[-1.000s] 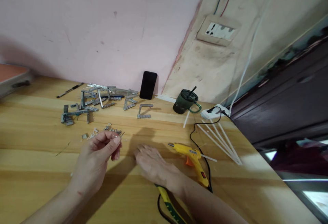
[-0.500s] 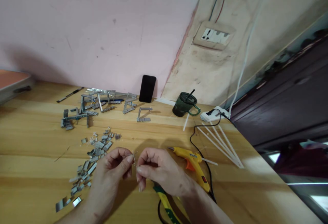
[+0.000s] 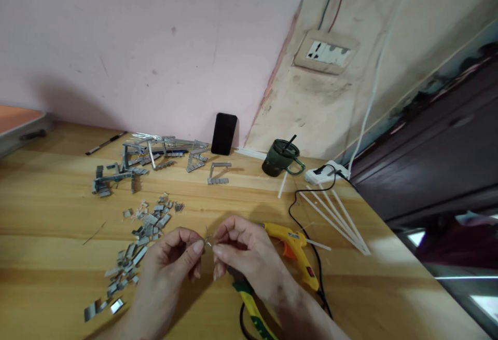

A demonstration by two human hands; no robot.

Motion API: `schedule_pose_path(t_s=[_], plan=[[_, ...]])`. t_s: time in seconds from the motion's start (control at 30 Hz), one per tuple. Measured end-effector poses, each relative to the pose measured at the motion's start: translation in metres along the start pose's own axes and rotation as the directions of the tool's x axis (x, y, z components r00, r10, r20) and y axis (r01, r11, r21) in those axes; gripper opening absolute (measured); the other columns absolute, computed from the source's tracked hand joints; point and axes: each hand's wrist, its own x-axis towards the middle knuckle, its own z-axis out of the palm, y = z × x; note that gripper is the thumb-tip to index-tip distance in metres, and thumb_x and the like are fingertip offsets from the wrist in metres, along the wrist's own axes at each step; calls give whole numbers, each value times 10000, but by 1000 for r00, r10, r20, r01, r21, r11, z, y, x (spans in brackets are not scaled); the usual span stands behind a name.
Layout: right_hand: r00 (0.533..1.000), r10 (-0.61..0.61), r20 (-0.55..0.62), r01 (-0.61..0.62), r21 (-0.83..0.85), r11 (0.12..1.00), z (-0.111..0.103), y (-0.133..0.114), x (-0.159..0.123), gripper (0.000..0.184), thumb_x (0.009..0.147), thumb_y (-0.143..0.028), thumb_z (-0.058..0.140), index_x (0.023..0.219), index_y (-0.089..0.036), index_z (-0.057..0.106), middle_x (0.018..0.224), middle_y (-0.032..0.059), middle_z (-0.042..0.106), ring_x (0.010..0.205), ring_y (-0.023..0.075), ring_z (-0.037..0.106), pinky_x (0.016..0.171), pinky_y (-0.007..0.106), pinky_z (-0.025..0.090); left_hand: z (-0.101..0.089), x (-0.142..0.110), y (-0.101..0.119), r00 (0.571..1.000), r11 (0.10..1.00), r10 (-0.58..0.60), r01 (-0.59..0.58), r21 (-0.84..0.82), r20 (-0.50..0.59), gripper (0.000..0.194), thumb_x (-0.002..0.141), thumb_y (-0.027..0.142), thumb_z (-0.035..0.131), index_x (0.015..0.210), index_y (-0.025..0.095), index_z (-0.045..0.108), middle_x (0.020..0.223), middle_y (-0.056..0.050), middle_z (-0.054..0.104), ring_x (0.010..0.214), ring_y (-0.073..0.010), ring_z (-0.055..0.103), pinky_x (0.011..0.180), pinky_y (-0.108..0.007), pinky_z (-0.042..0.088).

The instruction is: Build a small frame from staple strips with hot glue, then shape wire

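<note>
My left hand [image 3: 171,264] and my right hand [image 3: 243,254] meet above the wooden table [image 3: 58,215], fingertips nearly touching. Both pinch one small metal staple piece [image 3: 208,241] between thumb and forefinger. To the left of my left hand lies a scatter of loose staple strips [image 3: 138,241]. Close to my right hand's far side lies a yellow glue gun [image 3: 291,246] with a black cord [image 3: 307,210]. A yellow-green handled tool [image 3: 251,306] pokes out under my right wrist.
Built-up staple structures [image 3: 148,158] stand near the wall, beside a black phone [image 3: 224,133] leaning upright. A dark green cup with a straw [image 3: 280,158], white glue sticks [image 3: 334,213], a white power strip [image 3: 324,174] and a pen [image 3: 105,143] are also on the table.
My left hand came back from the staple pile toward me. My right hand lifted off the table and closed on the staple piece with it. The camera tilted down.
</note>
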Motion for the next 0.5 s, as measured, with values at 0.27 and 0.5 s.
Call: schedule_pose_path(t_s=[0.27,0.5], plan=[[956,-209,-207,126,-353,927,1,-5,-5,127,736,-217,560,809,-159,647,560,-23,575,510,109,542,509,227,428,4,-2,3,1000,1000,-12,12,-28,2,177,654,306,715,590,177,613,444,64,542,397,-64,467,410,-156,371],[880,-474,16,328,-742,585,10,0,-14,160,778,-103,500,726,-171,636,648,14,593,602,128,549,563,238,413,7,-1,8,1000,1000,-2,2,-5,-5,158,629,271,718,555,177,614,423,65,534,387,-66,463,415,-166,384]])
